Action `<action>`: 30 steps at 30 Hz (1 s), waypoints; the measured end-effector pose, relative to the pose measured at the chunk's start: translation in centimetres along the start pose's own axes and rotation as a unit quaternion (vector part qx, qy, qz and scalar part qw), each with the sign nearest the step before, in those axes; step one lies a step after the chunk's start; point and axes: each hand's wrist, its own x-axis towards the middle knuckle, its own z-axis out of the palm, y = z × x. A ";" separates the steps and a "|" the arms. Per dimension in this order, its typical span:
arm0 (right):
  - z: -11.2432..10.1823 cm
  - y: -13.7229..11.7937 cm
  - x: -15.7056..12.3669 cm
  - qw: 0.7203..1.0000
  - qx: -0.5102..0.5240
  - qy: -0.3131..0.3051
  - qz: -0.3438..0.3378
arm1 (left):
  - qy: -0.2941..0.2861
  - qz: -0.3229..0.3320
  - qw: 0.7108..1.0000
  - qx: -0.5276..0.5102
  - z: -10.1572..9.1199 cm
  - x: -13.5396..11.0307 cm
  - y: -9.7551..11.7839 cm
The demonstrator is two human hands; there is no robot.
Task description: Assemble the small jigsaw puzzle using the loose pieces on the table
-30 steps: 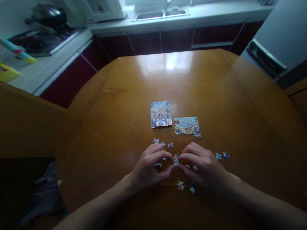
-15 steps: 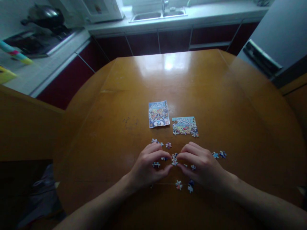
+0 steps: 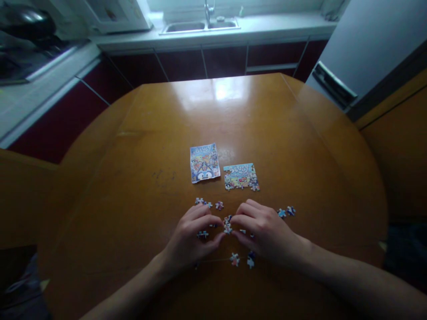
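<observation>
Between my two hands are small joined jigsaw puzzle pieces [image 3: 227, 226]. My left hand [image 3: 193, 229] pinches them from the left with thumb and forefinger. From the other side, my right hand [image 3: 263, 224] grips them the same way. Loose puzzle pieces lie around the hands: a pair of pieces [image 3: 202, 234] under the left palm, a reddish piece [image 3: 219, 205] above, and a pale piece [image 3: 234, 259] below. Farther up the table rests a partly assembled puzzle [image 3: 240, 176], its lower edge uneven. Left of it is a picture sheet [image 3: 204, 163] with similar artwork.
Everything lies on a glossy wooden table [image 3: 150, 129]. Two blue pieces [image 3: 286, 211] sit right of my right hand. Beyond the table are a counter with a double sink [image 3: 200, 26], a stove with a dark pan [image 3: 30, 22], and a pale fridge [image 3: 370, 49].
The camera view has turned to the right, so the scene sits farther left. Both hands keep their pinch on the joined pieces, with little visible movement over the table.
</observation>
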 end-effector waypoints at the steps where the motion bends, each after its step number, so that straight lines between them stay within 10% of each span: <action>1: -0.1 0.0 0.0 1.000 0.000 -0.002 0.005 | 0.001 0.000 1.000 0.001 0.1 0.0 0.0; 11: -2.5 -0.8 -2.0 0.984 -0.042 -0.021 0.172 | 0.004 -0.045 0.999 0.023 -0.2 0.4 -0.6; 18: -5.2 3.1 -1.7 0.975 -0.120 0.048 0.180 | -0.016 -0.006 0.997 0.078 0.7 5.2 -1.8; 30: -3.4 6.9 -1.1 0.981 -0.063 0.081 0.166 | -0.062 0.041 0.988 0.138 4.3 9.4 -3.4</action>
